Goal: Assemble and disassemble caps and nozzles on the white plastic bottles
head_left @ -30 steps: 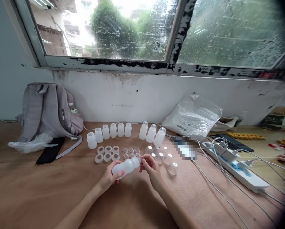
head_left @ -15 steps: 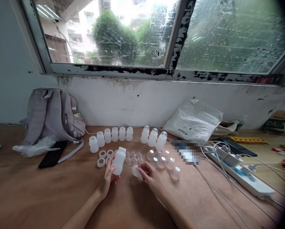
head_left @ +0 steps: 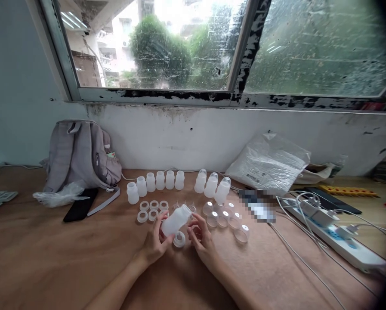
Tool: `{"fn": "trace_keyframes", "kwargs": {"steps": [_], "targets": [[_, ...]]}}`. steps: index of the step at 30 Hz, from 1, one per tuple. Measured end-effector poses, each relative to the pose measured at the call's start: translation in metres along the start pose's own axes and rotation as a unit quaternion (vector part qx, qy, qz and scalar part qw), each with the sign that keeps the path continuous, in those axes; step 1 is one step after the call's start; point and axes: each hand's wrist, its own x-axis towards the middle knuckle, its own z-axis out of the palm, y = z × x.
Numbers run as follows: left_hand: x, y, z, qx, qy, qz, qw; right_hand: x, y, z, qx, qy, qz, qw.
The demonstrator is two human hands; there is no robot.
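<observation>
My left hand (head_left: pixel 154 239) is wrapped round a frosted white baby bottle (head_left: pixel 176 221), tilted with its open neck up to the right. Close to that neck is my right hand (head_left: pixel 203 237), its fingers curved and apart with nothing held; whether a fingertip touches the bottle I cannot tell. A white screw ring with a clear teat in it (head_left: pixel 179 240) stands on the table below the bottle, between my hands. Several white rings (head_left: pixel 153 205) lie in rows behind my left hand. Clear teats (head_left: pixel 192 206) are partly hidden behind the bottle. Clear dome caps (head_left: pixel 241 235) lie to the right.
Several open bottles (head_left: pixel 160 181) stand at the back, with three capped bottles (head_left: pixel 211 186) to their right. A grey backpack (head_left: pixel 79 155), a plastic bag (head_left: pixel 59 197) and a black phone (head_left: pixel 79 209) are at left. A silvery mailer (head_left: pixel 270 161) and a cabled power strip (head_left: pixel 335 237) occupy the right.
The ring with the teat has left my right hand and stands on the table. My left hand has tipped the bottle rightward, and my right hand has risen to its neck. The view has shifted slightly.
</observation>
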Motion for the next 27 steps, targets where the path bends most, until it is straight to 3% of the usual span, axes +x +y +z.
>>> {"fn": "trace_keyframes", "kwargs": {"steps": [6,15,27], "targets": [[-0.003,0.002,0.004,0.048,-0.026,0.056,0.997,0.000,0.003,-0.004,0.006,0.046,-0.019,0.999],[-0.005,-0.007,0.012,0.022,0.006,-0.002,1.000,0.000,-0.008,-0.013,-0.021,0.054,0.010,0.998],[-0.005,-0.011,0.010,0.056,0.010,0.005,0.998,0.002,-0.010,-0.013,-0.039,0.032,0.011,0.999]]}}
